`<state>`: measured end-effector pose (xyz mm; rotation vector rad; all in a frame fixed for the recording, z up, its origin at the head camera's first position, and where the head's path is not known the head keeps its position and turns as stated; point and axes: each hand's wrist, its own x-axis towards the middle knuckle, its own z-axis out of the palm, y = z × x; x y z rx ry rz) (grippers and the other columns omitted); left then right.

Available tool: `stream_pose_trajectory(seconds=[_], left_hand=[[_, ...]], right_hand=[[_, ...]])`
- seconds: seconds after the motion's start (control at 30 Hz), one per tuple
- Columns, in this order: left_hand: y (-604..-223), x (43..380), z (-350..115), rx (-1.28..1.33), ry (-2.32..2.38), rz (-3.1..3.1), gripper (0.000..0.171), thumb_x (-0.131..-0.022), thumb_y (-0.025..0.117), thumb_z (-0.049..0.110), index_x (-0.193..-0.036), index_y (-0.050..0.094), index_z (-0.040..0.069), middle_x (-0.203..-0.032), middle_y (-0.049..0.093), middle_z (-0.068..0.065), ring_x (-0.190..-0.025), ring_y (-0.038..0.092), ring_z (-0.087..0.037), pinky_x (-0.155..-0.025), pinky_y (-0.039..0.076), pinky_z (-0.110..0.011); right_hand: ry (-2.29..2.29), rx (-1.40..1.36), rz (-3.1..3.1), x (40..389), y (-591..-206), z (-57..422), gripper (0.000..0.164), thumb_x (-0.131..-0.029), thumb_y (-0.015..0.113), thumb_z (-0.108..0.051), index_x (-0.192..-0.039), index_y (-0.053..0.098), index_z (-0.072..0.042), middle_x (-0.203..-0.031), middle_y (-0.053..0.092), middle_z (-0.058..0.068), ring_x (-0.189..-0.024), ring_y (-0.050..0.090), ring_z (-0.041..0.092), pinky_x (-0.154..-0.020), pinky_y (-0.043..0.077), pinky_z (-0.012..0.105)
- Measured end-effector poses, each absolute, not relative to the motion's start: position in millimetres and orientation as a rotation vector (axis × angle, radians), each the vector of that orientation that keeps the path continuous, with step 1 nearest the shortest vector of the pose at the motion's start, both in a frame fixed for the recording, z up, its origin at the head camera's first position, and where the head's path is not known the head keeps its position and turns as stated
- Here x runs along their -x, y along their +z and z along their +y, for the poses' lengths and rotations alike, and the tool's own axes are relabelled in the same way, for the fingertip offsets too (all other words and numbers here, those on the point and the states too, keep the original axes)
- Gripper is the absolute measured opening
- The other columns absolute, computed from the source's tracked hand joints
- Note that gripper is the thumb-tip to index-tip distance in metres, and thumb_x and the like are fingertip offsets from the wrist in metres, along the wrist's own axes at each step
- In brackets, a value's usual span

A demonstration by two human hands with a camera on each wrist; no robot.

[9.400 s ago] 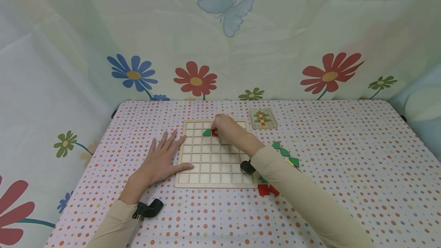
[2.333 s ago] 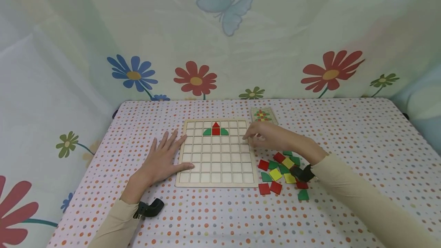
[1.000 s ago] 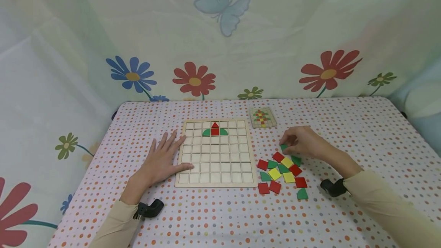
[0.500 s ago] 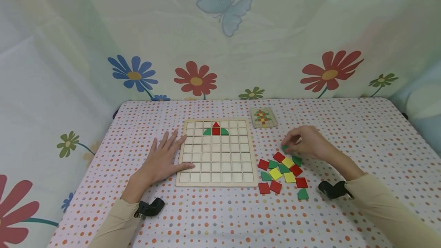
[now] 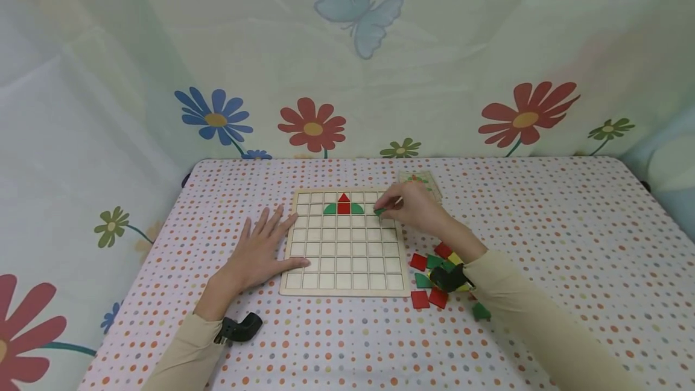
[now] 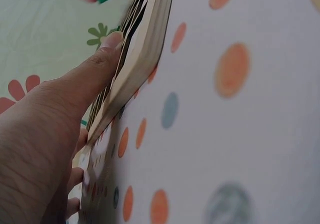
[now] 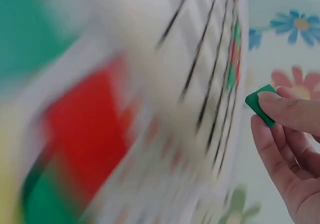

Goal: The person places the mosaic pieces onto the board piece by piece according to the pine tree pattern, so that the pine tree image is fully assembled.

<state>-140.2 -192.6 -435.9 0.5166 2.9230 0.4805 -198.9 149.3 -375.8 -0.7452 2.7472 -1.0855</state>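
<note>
A green piece (image 7: 254,104) is pinched between the thumb and fingers of the right hand (image 5: 411,205) over the right part of the grid board (image 5: 329,248), with much of it left uncovered, perhaps for easy laying, while the board seems to be steadied by the left hand (image 5: 256,256), its fingers spread apart. Loose pieces (image 5: 420,299) are scattered beside the board's right edge, probably to be within this hand's reach. The table (image 5: 554,246) is dotted, and behind it a pale backdrop (image 5: 461,47) is decorated with flowers (image 5: 313,129).
</note>
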Motion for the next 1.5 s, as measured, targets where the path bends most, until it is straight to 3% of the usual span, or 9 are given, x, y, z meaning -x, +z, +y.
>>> stream_pose_trajectory(seconds=[0.23,0.43,0.73,1.03,1.5], left_hand=[[-436,141,-194,-0.502,0.468,2.914,0.105,-0.089,0.063,0.075,-0.169,0.023,0.020,-0.175,0.008,-0.013,-0.161,0.000,-0.041,-0.124,-0.001,-0.069],[-435,141,-193,-0.501,0.487,2.901,0.102,-0.090,0.066,0.072,-0.168,0.025,0.020,-0.175,0.010,-0.014,-0.160,0.001,-0.041,-0.124,-0.001,-0.070],[-437,141,-194,-0.508,0.468,2.915,0.102,-0.090,0.066,0.071,-0.168,0.026,0.020,-0.175,0.011,-0.014,-0.160,0.003,-0.042,-0.124,0.001,-0.070],[-437,141,-194,-0.514,0.466,2.914,0.102,-0.090,0.066,0.071,-0.169,0.025,0.021,-0.175,0.009,-0.013,-0.160,0.001,-0.041,-0.124,0.000,-0.069],[-436,141,-194,-0.525,0.461,2.928,0.101,-0.090,0.067,0.069,-0.168,0.027,0.019,-0.175,0.011,-0.014,-0.160,0.003,-0.042,-0.124,0.001,-0.070]], right_hand=[[-1.142,0.914,2.628,209,-369,83,0.010,-0.088,0.080,0.005,-0.096,0.082,0.000,-0.096,0.075,0.009,-0.093,0.071,0.025,-0.082,0.061,0.032],[-1.101,1.047,2.568,214,-381,53,0.012,-0.091,0.076,0.008,-0.099,0.082,0.001,-0.097,0.075,0.010,-0.091,0.071,0.023,-0.080,0.059,0.027],[-1.058,1.044,2.572,215,-394,43,0.012,-0.094,0.073,0.006,-0.102,0.082,0.001,-0.105,0.075,0.011,-0.097,0.069,0.021,-0.082,0.057,0.026],[-1.006,1.051,2.604,216,-399,37,0.013,-0.096,0.072,0.005,-0.101,0.082,0.000,-0.106,0.077,0.011,-0.106,0.072,0.024,-0.092,0.058,0.030],[-0.794,1.174,2.642,217,-393,28,0.014,-0.096,0.070,0.007,-0.102,0.082,0.002,-0.102,0.076,0.012,-0.101,0.073,0.024,-0.086,0.060,0.024]])
